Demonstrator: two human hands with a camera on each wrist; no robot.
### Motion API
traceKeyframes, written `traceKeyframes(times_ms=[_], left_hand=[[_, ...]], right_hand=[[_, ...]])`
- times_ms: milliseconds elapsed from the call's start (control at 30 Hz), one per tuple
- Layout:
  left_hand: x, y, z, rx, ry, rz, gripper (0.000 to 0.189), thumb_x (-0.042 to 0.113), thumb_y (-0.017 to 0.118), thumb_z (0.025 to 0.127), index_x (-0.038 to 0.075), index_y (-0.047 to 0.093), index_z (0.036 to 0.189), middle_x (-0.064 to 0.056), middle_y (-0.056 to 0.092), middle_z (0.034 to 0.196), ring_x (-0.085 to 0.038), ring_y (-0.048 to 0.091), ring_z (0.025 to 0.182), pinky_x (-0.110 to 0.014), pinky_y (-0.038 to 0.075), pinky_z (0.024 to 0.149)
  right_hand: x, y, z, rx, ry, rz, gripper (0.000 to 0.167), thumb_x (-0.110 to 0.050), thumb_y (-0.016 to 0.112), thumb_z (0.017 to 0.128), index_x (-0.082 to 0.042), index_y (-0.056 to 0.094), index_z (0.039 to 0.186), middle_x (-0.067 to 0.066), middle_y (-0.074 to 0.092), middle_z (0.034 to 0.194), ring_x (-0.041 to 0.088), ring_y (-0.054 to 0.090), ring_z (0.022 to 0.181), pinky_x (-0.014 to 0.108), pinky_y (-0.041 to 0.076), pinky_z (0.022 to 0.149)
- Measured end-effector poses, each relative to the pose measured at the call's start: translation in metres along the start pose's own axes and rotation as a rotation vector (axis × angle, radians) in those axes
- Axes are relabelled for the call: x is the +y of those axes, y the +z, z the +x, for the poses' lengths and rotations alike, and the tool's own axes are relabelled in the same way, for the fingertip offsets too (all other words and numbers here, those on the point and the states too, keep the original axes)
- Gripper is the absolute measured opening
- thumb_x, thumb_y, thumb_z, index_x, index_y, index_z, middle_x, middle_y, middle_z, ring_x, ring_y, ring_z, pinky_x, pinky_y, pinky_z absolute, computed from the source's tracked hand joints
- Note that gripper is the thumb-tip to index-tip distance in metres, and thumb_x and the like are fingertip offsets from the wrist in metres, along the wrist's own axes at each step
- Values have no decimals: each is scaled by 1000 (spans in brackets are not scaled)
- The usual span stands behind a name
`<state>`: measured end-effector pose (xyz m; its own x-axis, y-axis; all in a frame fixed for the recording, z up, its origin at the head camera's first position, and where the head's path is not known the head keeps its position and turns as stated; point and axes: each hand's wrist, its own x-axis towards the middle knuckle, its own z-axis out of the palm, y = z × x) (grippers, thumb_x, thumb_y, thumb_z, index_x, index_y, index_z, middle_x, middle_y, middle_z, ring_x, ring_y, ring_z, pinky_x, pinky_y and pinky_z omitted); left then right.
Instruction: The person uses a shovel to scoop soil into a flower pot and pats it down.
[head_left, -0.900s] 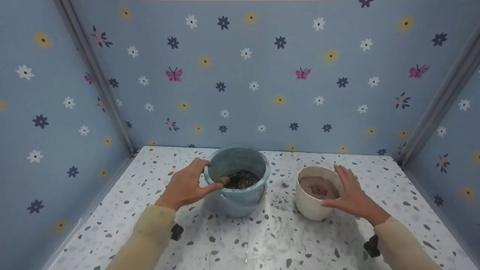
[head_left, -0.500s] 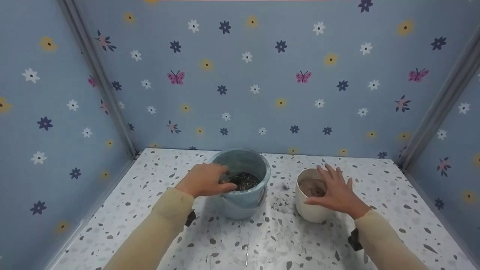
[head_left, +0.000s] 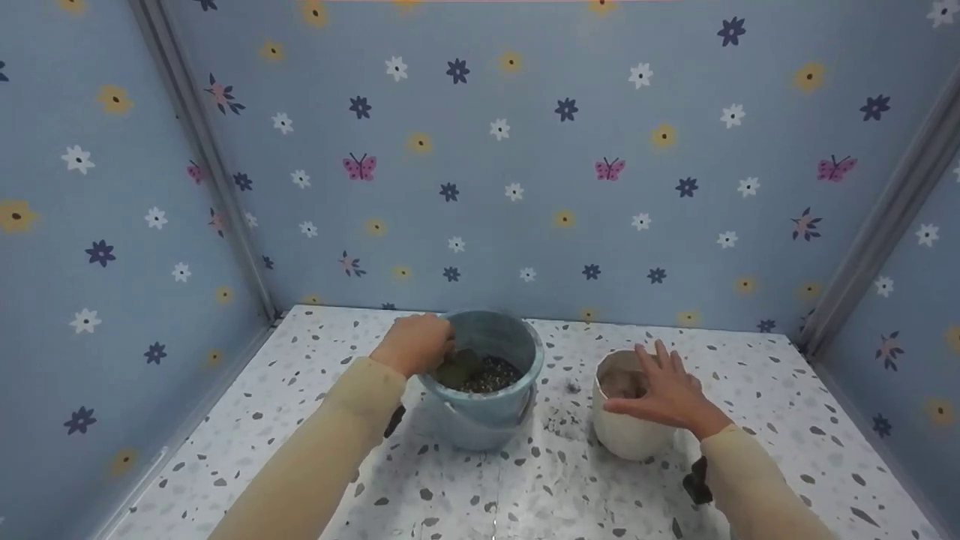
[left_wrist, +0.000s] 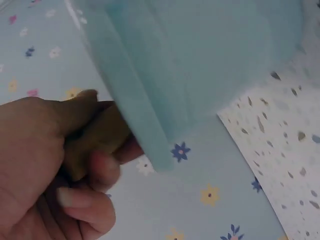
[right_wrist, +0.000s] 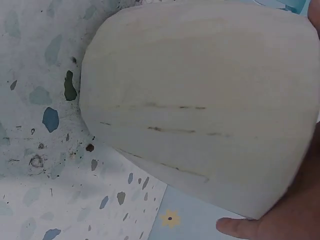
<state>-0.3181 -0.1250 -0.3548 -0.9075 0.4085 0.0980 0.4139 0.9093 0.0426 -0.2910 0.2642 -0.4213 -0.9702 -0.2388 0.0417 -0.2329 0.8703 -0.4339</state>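
In the head view, a blue bucket (head_left: 480, 426) holds dark, speckled soil (head_left: 498, 375). My left hand (head_left: 414, 345) is at the bucket's left rim and grips the wooden handle (left_wrist: 102, 135) of a small trowel, whose greenish blade (head_left: 459, 369) lies over the soil. The left wrist view shows thumb and fingers curled round that handle beside the bucket wall. To the right stands a cream-white pot (head_left: 628, 436) with brown soil inside. Spread fingers of my right hand (head_left: 670, 391) span the pot's right rim, the thumb near its front edge; part of the soil is hidden beneath.
Both vessels stand on a white speckled tabletop (head_left: 480, 510). Crumbs of soil (head_left: 561, 421) are scattered between them. A blue flowered wall (head_left: 540, 232) rises close behind, and side panels (head_left: 97, 360) close in the left and right.
My left hand has moved right to the bucket and taken hold of the trowel's handle; the blade now shows. My right hand has shifted left over the pot's rim. The view tilts upward slightly.
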Motion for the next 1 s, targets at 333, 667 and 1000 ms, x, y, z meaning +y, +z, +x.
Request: traceKeyframes(times_ms=[333,667,1000], left_hand=[[-4,10,9,88,101,237,5,3,77,84,8,75,86,-7,68,77,-25,66,72,-40,56,70],[6,11,12,92,99,504,14,11,71,91,13,75,78,-3,68,72,-19,64,64,-36,56,59],[-3,9,10,51,129,494,9,13,72,90,14,76,81,-2,68,72,-16,61,61,-38,56,64]], right_hand=[[6,-14,-4,-153,43,149,126,-57,79,76,8,5,154,38,6,153,57,10,140,73,25,101],[10,-16,-1,-218,58,207,128,-52,83,75,7,2,155,37,1,156,57,6,140,73,21,102],[5,-17,1,-258,67,143,125,-54,81,76,8,5,154,41,7,151,61,18,135,72,27,99]])
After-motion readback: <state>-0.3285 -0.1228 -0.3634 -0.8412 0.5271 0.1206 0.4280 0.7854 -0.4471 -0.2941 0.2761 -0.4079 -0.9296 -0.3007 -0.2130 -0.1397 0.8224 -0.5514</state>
